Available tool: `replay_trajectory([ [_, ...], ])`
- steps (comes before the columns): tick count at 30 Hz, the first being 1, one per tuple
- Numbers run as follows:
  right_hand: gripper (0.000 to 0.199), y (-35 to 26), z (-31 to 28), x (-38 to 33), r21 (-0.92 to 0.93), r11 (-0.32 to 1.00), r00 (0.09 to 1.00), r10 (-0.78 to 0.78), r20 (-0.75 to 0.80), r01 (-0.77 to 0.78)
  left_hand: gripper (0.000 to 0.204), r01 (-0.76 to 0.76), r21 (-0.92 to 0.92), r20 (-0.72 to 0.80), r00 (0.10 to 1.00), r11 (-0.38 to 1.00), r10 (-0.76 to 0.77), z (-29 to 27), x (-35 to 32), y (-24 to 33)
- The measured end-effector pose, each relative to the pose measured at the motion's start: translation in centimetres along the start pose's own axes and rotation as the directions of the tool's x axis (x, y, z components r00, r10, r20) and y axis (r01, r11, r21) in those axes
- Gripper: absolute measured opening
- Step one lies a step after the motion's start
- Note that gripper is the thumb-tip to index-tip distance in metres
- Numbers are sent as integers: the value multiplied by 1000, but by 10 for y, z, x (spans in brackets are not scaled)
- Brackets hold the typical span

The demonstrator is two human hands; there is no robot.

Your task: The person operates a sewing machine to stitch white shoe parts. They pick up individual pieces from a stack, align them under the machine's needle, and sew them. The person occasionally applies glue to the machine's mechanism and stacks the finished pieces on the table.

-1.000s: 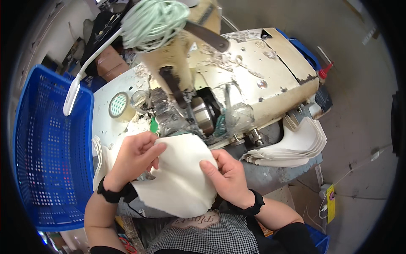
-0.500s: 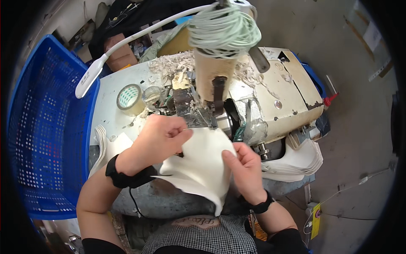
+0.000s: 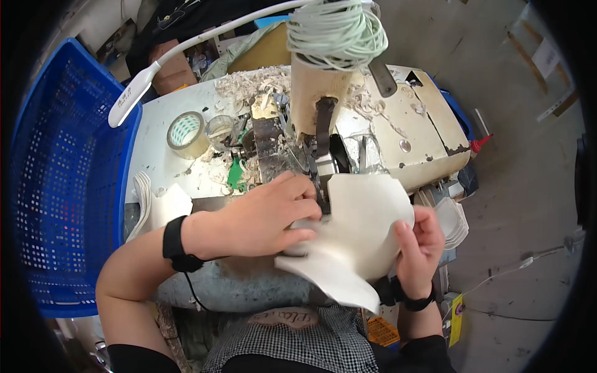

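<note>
A cream-white cut piece of sheet material (image 3: 357,233) lies in front of the worn sewing machine (image 3: 323,143). My left hand (image 3: 261,217) presses flat on its left part, fingers close to the machine's foot. My right hand (image 3: 420,245) grips its right edge, thumb on top. The piece curls and hangs down toward my lap. A spool of pale green cord (image 3: 336,31) sits on top of the machine.
A blue plastic crate (image 3: 56,186) stands at the left. A roll of tape (image 3: 186,133), a white lamp arm (image 3: 186,56) and scraps sit on the white table (image 3: 155,161). More white pieces are stacked at the left (image 3: 152,205) and right (image 3: 451,221).
The view has shifted so the machine sits higher and to the right. The white piece has turned and moved rightward; my left hand now reaches further across it toward the machine's foot.
</note>
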State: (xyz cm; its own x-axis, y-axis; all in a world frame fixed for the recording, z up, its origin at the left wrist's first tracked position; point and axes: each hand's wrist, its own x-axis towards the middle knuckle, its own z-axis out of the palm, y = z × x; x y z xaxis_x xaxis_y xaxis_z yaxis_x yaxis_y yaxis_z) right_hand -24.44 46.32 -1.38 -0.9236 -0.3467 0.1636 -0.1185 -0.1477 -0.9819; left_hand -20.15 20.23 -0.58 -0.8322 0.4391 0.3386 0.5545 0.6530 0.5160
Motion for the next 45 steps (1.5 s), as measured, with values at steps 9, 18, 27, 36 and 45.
replay_trajectory([
  [9, 32, 10, 25, -23, -171, 985, 840, 109, 532, -20, 19, 384, -234, 447, 858, 893, -252, -62, 11, -23],
  [18, 50, 43, 76, -21, 56, 944, 746, 219, 629, -325, 22, 380, 60, 512, 782, 923, -355, -86, 35, -54],
  [27, 52, 39, 92, -9, 195, 854, 746, 284, 602, -482, 25, 471, 59, 508, 745, 880, -433, -94, 45, -66],
  [36, 43, 49, 79, -9, 147, 937, 884, 235, 405, -317, 30, 359, -60, 351, 881, 931, -317, -79, 45, -67],
  [45, 33, 39, 33, 21, 59, 976, 948, 187, 256, -209, 18, 463, -52, 261, 862, 885, -435, -59, 40, -41],
])
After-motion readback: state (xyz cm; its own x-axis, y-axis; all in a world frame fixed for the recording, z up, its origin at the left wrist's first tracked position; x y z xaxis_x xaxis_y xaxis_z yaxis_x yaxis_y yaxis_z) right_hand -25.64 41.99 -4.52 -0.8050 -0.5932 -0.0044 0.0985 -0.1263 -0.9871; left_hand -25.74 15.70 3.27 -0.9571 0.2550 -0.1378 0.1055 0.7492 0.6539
